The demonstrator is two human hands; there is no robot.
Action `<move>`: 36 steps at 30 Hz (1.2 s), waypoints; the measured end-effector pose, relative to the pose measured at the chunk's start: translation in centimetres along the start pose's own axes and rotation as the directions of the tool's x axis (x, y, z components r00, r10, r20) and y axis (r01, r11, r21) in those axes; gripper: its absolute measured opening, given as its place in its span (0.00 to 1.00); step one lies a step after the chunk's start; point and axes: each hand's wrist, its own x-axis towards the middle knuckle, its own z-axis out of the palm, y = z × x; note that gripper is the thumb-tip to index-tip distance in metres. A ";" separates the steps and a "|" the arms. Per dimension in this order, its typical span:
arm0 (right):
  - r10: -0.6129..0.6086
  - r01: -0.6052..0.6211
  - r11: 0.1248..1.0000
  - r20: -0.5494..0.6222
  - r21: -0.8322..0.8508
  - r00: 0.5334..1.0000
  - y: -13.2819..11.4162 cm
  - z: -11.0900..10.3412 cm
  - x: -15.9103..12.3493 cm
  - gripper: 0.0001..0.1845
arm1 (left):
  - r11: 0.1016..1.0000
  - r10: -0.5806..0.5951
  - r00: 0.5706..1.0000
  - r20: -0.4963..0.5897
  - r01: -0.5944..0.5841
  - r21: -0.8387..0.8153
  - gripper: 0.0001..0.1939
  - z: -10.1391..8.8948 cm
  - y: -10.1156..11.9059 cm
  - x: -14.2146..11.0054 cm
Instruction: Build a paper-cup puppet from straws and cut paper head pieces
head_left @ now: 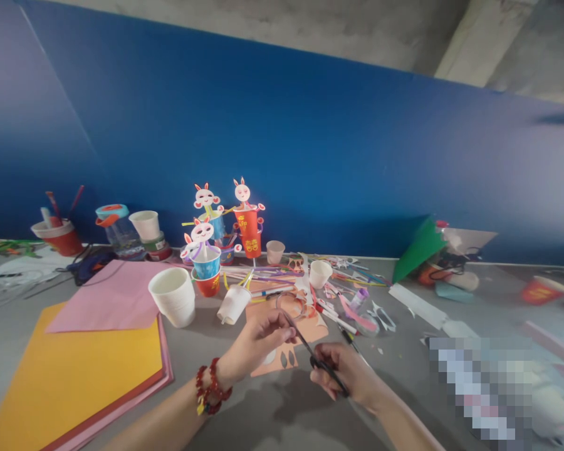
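Observation:
My right hand (343, 373) is closed around the black handles of a pair of scissors (303, 340), whose blades point up and to the left. My left hand (266, 335), with a red bead bracelet (212, 385) at its wrist, is pinched at the blade tips. Whatever lies between its fingertips is too small or hidden to make out. Beneath both hands lies orange paper (258, 316) with several shapes cut out of it. A white paper cup (235, 305) lies on its side just beyond my left hand, and a larger white cup (172, 297) stands to its left.
Cup figures with rabbit faces, one on red cups (247, 228), stand by the blue wall (272, 125). Coloured sheets (89, 369) are stacked at the left. A glue stick (358, 299), paper strips and scraps lie right of centre. A green folded sheet (413, 250) stands farther right.

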 end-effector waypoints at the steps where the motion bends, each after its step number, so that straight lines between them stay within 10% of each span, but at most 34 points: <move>1: -0.004 0.004 1.000 0.012 0.003 1.000 0.0 0.0 0.0 0.28 | 1.000 0.001 1.000 -0.001 -0.001 -0.004 0.12 0.0 0.0 0.0; 36: -0.153 0.162 0.986 0.178 -0.032 0.972 -0.4 -1.4 -0.3 0.27 | 0.997 0.072 0.996 -0.057 -0.071 0.029 0.13 -0.1 -0.9 0.1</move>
